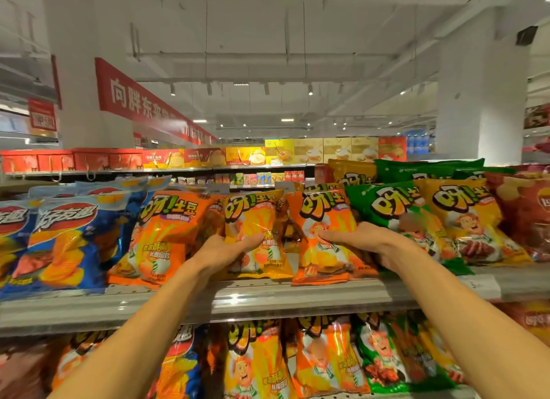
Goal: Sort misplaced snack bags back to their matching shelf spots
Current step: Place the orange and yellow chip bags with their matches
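Your left hand [229, 248] is gripping the lower left edge of a yellow bag [256, 235], thumb lying across its front and fingers seemingly tucked behind, though you cannot see them. Your right hand [364, 240] is pressing flat, fingers nearly straight, on the orange bag [324, 237] just beside it, probably steadying that bag while the yellow one is being shifted. Both bags are standing upright on the upper shelf [268, 300], between another orange bag [166, 235] on the left and a green bag [398, 217] on the right. The yellow bag is sitting among orange ones, so it is likely the misplaced one; more yellow bags [467, 220] are standing past the green.
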The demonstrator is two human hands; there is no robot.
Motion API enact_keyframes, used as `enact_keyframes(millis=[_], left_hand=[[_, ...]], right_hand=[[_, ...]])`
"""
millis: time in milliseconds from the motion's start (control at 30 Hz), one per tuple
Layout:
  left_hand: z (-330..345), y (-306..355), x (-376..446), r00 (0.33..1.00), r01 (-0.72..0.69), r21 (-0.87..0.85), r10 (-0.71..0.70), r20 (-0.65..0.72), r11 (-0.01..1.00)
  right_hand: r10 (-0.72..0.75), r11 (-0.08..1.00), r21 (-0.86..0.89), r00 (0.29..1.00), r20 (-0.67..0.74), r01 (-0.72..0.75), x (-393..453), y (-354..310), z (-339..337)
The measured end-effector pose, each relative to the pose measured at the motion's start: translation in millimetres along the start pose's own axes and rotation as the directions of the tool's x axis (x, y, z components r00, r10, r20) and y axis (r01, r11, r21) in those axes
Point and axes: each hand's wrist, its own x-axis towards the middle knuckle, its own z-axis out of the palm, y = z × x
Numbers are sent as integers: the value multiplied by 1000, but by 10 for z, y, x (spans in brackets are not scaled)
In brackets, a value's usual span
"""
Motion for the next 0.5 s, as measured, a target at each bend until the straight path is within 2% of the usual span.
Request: enact_keyframes(millis=[167,367,500], left_hand=[[4,-25,6,1000,3,-38,-2,19,999],[32,-81,67,1000,-27,-98,26,-9,995],[33,-104,77,999,-37,-114,36,-8,993]], right_hand=[[-12,1000,-28,1000,-16,11,56,11,99],[-163,985,30,975,-151,170,35,2,251],[-268,963,-52,931,-248,264,-59,-48,266]])
